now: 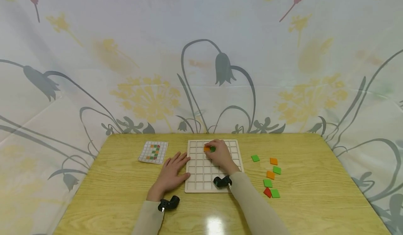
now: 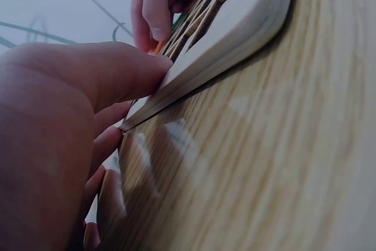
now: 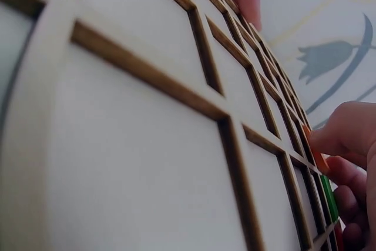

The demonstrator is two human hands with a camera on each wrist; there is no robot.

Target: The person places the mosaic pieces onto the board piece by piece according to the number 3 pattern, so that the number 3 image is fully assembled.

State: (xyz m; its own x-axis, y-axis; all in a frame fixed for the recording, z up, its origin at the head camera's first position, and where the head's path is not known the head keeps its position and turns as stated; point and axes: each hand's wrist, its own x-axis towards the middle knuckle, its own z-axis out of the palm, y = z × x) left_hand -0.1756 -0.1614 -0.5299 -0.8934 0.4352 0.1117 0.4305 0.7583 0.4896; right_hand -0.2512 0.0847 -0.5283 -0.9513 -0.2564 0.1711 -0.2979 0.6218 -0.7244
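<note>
A pale wooden grid board (image 1: pixel 199 186) lies on the table. Over its far rows, my right hand (image 1: pixel 219 156) pinches an orange square tile (image 1: pixel 206 149) between thumb and fingertips, right at the grid. Beside that tile a green tile (image 1: pixel 212 149) sits in the grid, partly covered by the hand. In the right wrist view a bit of red tile (image 3: pixel 339 236) shows past the green one; the head view hides it. My left hand (image 1: pixel 171 173) rests at the board's left side, fingers spread, with its thumb (image 2: pixel 138 72) touching the board's edge.
Left of the board lies a paper card (image 1: pixel 153 152) printed with a grid of coloured squares. To the right, several loose tiles are scattered: green (image 1: pixel 255 158), orange (image 1: pixel 274 161) and red (image 1: pixel 267 192). A flower-patterned cloth (image 1: pixel 201 25) hangs behind the table (image 1: pixel 126 193).
</note>
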